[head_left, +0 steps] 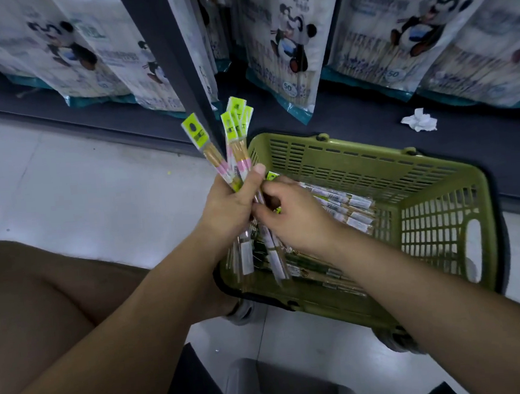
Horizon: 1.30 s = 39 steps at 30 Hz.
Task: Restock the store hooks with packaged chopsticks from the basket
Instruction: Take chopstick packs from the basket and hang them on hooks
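My left hand point(231, 205) grips a fanned bundle of packs point(237, 155), green cards point(194, 133) up. My right hand point(294, 216) pinches one of the packs beside it, above the basket point(373, 156), where more lie. They look light, thin and stiff, in slick film, so I'd pinch mid-length. The card print is too blurred to read; the panda bags point(290, 48) behind read "50".
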{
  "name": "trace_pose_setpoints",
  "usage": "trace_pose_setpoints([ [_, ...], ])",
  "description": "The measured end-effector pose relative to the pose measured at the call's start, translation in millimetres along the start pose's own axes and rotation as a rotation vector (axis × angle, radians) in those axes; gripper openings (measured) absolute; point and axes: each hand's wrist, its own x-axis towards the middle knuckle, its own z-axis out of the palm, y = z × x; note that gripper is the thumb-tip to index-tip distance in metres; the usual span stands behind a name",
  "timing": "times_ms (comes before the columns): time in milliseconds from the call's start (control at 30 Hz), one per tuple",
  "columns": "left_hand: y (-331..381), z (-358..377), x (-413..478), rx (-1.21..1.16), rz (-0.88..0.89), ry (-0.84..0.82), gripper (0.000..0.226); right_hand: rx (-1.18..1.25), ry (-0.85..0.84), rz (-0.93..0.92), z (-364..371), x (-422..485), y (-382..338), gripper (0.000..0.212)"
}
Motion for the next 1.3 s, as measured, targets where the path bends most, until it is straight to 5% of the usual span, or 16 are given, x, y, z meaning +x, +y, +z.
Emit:
trace_pose_setpoints([
  [133,2.5,-4.4,3.0,0.012,0.013,-0.006,0.034,0.079,-0.101,0.031,-8.3,1.7,-2.1,0.010],
  [200,0.6,-7.9,6.4,0.030,-0.009,0.070,0.034,0.262,-0.073,0.139,-12.4,5.7,6.4,0.031],
  [267,0.7,-13.0,11.0,0.023,-0.046,0.151,0.030,0.341,-0.035,0.234,-15.0,10.0,25.4,0.023],
  [367,-0.5,-18.8,15.1,-0.079,-0.124,0.133,0.030,0.019,-0.002,0.333,-15.6,7.1,74.7,0.019],
  [500,-10.4,-20.5,10.6,-0.167,-0.163,0.057,0.033,-0.306,-0.195,0.485,-8.3,-10.7,132.5,0.034],
  [800,-14.2,-21.6,6.0,-0.160,-0.095,-0.018,0.028,-0.713,-0.227,0.422,23.1,-12.2,148.1,0.035],
  [1300,-14.8,-19.8,8.7,-0.128,-0.089,-0.043,0.025,-0.780,-0.186,0.398,35.0,-17.6,146.5,0.024],
])
